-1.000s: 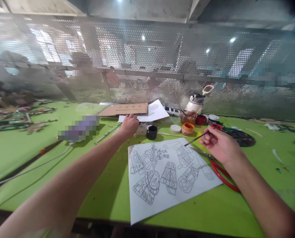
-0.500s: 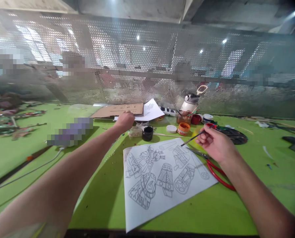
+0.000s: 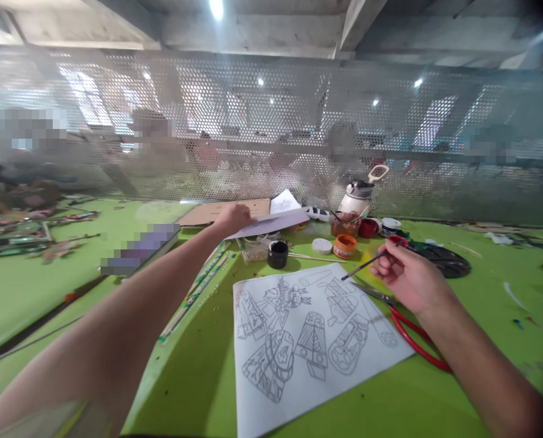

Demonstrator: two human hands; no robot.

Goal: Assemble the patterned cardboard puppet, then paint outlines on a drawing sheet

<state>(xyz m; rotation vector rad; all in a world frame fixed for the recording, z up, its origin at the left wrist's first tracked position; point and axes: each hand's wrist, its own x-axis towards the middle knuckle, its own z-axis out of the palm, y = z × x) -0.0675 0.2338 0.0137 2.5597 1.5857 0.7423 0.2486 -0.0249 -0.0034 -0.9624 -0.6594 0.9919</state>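
My left hand (image 3: 235, 220) reaches to the back of the table, its fingers closed on a sheet of paper (image 3: 271, 224) beside a piece of cardboard (image 3: 207, 212). A thin paintbrush (image 3: 362, 268) is pinched in my right hand (image 3: 401, 267), its tip pointing down-left over the corner of a white sheet with line drawings (image 3: 307, 340). Red-handled scissors (image 3: 412, 340) lie under my right hand and forearm, partly hidden. Left of that hand stand a black paint jar (image 3: 278, 254) and an orange paint jar (image 3: 345, 246).
Behind the jars are a white bottle (image 3: 357, 198), a cup of brushes (image 3: 344, 225) and a toy car (image 3: 317, 213). A dark palette (image 3: 449, 258) lies at the right. Painted strips (image 3: 193, 295) lie left of the drawing; a perforated screen (image 3: 262, 134) spans the back.
My left hand now has a paper sheet lifted and tilted forward over the table. The view has shifted slightly up and left. My right hand still holds the brush over the drawing.
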